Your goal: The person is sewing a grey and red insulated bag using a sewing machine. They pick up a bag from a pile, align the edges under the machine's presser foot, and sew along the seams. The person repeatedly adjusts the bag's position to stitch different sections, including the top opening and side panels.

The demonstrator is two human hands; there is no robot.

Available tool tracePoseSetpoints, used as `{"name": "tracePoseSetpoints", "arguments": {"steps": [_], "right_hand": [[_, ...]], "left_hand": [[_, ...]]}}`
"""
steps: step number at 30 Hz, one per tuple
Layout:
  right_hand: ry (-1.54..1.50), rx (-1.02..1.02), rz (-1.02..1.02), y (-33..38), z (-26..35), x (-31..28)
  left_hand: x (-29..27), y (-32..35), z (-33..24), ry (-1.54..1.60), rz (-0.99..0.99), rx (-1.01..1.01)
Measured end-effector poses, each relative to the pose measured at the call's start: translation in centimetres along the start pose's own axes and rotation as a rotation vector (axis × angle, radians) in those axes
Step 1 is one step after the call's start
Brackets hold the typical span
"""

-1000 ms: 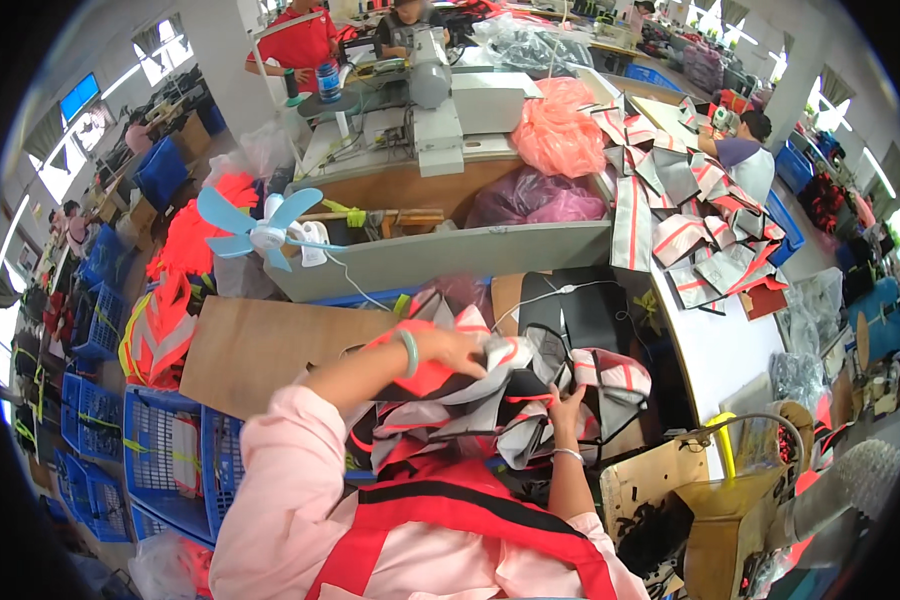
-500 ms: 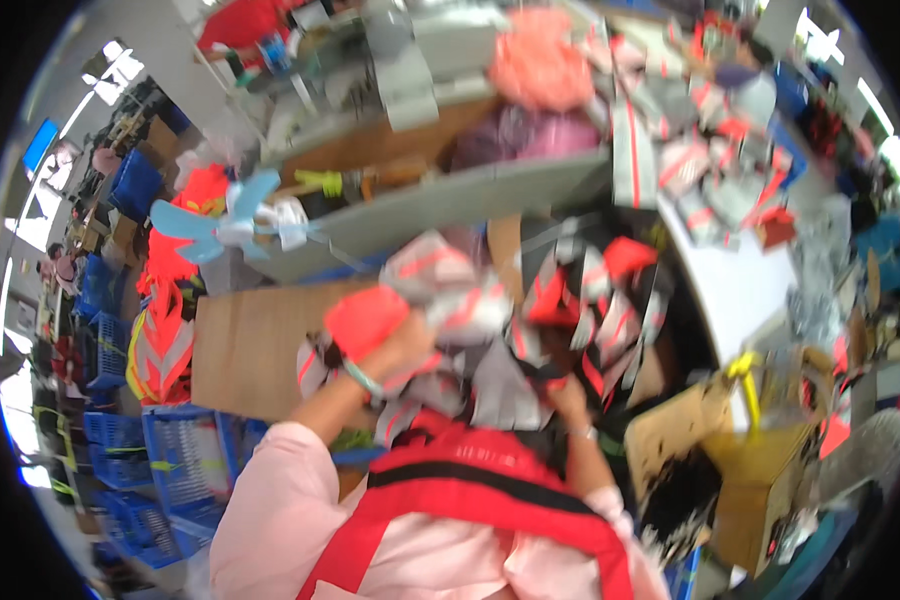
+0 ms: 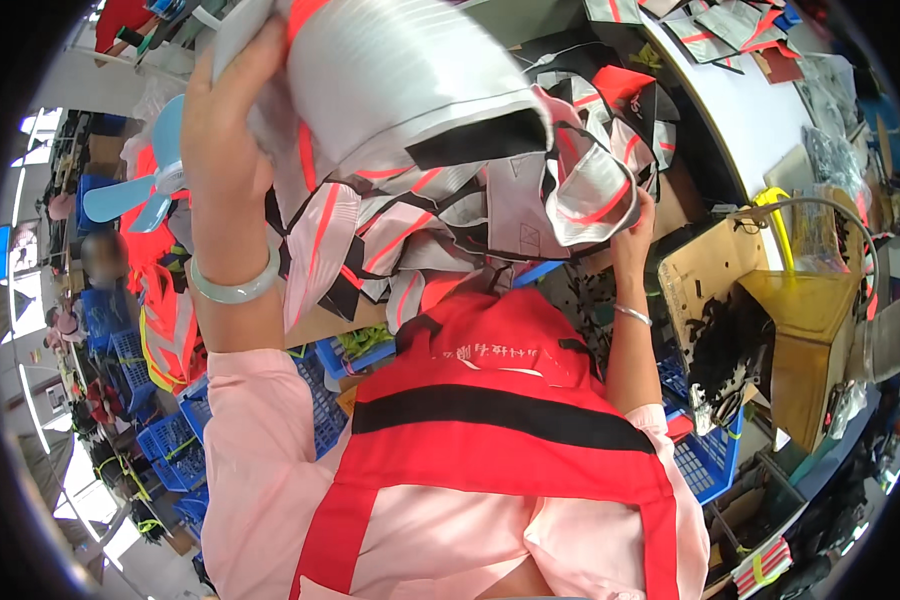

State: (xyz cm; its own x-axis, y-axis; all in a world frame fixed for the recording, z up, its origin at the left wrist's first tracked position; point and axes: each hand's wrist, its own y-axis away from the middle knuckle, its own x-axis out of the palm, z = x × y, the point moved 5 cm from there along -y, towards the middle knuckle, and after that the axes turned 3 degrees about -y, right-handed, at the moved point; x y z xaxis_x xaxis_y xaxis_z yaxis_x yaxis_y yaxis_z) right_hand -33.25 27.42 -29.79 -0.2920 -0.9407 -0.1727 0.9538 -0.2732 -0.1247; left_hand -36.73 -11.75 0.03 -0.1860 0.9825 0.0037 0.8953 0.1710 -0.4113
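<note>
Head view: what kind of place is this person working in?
Probably a garment workshop. The left hand lifts a bundle of grey and orange reflective fabric pieces, more cut pieces lie on the white table, and blue crates hold stock.

Fan (image 3: 140, 190) left of fabric pile (image 3: 450, 210) (crates (image 3: 170, 440) below).

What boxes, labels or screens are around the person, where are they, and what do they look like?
Cardboard box: right of the right hand, open, brown, dark pieces inside.
Label: on a grey fabric piece in the bundle both hands hold up, pale with dark marks.
Blue crates: low on the left, plastic mesh, stacked.
Screen: far left edge, small bright blue rectangle.
Left hand: grips the bundle's top.
</note>
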Motion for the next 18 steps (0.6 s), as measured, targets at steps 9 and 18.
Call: {"name": "tracePoseSetpoints", "arguments": {"steps": [9, 18], "right_hand": [[-0.309, 0.504, 0.239, 7.7, 0.5, -4.6], [-0.709, 0.81, 0.439, 9.8, -7.8, 3.3]], "left_hand": [[1.5, -1.4, -3.8, -0.394, -0.04, 0.494], [1.8, -0.9, -3.0, -0.259, -0.036, 0.252]]}}
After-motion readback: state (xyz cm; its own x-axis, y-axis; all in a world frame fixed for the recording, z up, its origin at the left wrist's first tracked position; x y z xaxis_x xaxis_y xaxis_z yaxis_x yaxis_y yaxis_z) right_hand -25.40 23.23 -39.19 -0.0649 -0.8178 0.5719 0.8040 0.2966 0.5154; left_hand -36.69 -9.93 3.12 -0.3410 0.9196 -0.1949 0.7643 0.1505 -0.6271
